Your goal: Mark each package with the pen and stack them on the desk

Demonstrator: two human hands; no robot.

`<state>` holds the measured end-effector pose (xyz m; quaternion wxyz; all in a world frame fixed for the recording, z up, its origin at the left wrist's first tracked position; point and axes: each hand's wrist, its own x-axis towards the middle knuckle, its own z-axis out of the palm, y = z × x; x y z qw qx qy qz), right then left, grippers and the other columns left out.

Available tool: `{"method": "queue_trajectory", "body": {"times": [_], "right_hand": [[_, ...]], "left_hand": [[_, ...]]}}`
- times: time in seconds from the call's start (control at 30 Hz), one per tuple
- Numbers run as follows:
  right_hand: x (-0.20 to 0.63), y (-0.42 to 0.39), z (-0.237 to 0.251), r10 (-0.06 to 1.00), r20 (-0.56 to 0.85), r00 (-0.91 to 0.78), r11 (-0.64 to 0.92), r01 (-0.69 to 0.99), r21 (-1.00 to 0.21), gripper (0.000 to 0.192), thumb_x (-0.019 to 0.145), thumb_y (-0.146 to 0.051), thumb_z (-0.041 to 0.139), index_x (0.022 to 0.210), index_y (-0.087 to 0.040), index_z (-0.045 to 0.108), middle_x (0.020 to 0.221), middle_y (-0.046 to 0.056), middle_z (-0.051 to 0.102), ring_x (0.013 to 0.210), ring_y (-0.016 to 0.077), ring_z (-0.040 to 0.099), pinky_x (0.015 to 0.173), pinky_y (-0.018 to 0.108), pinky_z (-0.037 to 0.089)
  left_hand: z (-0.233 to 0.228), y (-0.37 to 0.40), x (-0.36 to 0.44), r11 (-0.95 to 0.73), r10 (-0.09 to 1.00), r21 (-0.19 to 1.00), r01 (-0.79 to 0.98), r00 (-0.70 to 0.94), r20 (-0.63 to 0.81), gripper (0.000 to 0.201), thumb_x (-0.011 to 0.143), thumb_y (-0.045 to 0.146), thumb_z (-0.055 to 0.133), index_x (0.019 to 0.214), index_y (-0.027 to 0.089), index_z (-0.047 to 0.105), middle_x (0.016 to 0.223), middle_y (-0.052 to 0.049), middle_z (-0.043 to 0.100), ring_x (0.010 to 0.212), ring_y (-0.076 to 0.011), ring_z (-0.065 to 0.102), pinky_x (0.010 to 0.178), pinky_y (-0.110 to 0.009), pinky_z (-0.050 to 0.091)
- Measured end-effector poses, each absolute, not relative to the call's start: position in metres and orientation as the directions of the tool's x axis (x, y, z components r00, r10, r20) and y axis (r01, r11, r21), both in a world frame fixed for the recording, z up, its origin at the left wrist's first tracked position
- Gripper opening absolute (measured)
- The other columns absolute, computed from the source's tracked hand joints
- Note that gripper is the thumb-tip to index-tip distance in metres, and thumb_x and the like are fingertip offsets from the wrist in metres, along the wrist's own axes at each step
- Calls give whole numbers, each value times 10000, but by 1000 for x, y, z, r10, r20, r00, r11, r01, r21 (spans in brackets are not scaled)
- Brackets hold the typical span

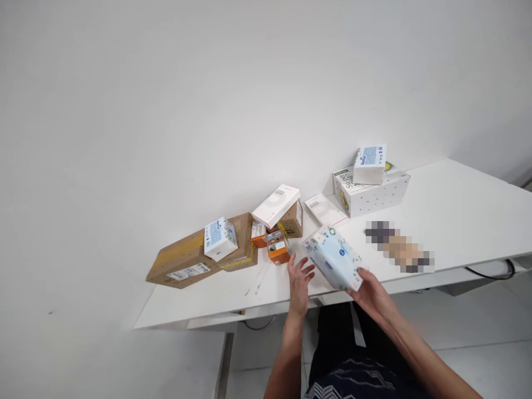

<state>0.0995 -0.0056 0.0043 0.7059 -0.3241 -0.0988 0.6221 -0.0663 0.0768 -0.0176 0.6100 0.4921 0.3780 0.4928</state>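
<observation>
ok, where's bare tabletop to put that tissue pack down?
Free: the front strip of the table left of the left hand, and the far right end past the speckled white box. Crowded: the cardboard boxes and orange cartons along the wall. The right hand holds the tissue pack.

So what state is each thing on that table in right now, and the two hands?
Tissue pack: held tilted above the table edge by the right hand.
Left hand: open, fingers spread, beside the pack.
Orange boxes: lying tumbled on the table.
Brown cartons: closed, lying flat.
Speckled white box: closed, a small blue-and-white pack resting on top.
</observation>
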Motion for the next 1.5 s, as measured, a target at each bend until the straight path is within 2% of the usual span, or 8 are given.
{"method": "queue_trajectory", "body": {"times": [0.13, 0.23, 0.37, 0.7, 1.07, 1.27, 1.4, 1.5], "right_hand": [[83, -21, -19, 972, -189, 143, -14, -762, -647, 474, 755, -366, 678, 1206, -298, 548, 1261, 54, 624, 1114, 277, 597, 890, 405, 497], [82, -27, -27, 985, -162, 54, -83, -679, -730, 524, 765, -336, 675, 1263, -320, 514, 1324, 54, 579, 1187, 278, 552, 989, 438, 428], [87, -26, -22, 989, -105, 100, -47, -459, -887, 463, 772, -344, 679, 1222, -326, 570, 1504, 36, 364, 1312, 270, 425, 1061, 417, 364], [94, -22, -21, 959, -108, 261, -38, -260, -965, 333, 797, -416, 638, 1096, -273, 606, 1258, 87, 575, 1131, 245, 557, 942, 383, 448], [89, -22, -21, 955, -200, 218, -142, -256, -956, 350, 789, -444, 649, 1065, -231, 611, 906, 61, 689, 963, 230, 610, 890, 369, 440], [87, -20, -18, 950, -143, 279, -55, -300, -952, 366, 814, -423, 629, 1135, -257, 571, 1129, 69, 612, 883, 200, 635, 818, 356, 487], [86, -19, -13, 938, -149, 314, -54, -291, -955, 453, 826, -447, 599, 1228, -255, 517, 1168, 82, 579, 896, 213, 643, 806, 363, 498], [87, -20, -8, 917, -172, 360, -94, -225, -970, 477, 825, -488, 574, 1237, -254, 516, 1190, 85, 579, 888, 219, 648, 793, 366, 510]], "left_hand": [[17, 60, -63, 84, 943, 942, -324, 330, 29, 972, 640, 620, 713, 1412, 315, 207, 1336, -128, 486, 1110, -248, 573, 901, -383, 488], [30, 50, -64, -19, 963, 974, -226, 258, 79, 934, 633, 446, 784, 1378, 276, 247, 1291, -123, 518, 1102, -254, 580, 925, -376, 479], [28, 46, -67, -213, 964, 975, -54, 153, 219, 842, 662, 367, 762, 1334, 255, 266, 1319, -128, 465, 1166, -267, 534, 950, -389, 468], [-20, 65, -66, -536, 832, 700, 472, 153, 534, 771, 656, 251, 750, 1296, 212, 321, 1258, -143, 361, 1254, -300, 397, 1034, -514, 373], [-26, 65, -72, -600, 773, 586, 544, 207, 599, 733, 659, 269, 759, 1251, 226, 328, 1203, -128, 394, 1203, -291, 438, 954, -498, 452], [-19, 67, -69, -753, 612, 390, 530, 345, 712, 671, 664, 166, 708, 1213, 246, 330, 1342, -156, 318, 1307, -313, 356, 967, -510, 442], [-25, 69, -72, -809, 516, 247, 533, 443, 734, 679, 658, 66, 634, 1225, 281, 328, 1392, -134, 354, 1363, -323, 298, 1062, -612, 284], [-37, 67, -81, -821, 525, 252, 512, 506, 684, 719, 660, 63, 611, 1281, 289, 328, 1387, -126, 442, 1418, -344, 206, 1083, -661, 183]]}}
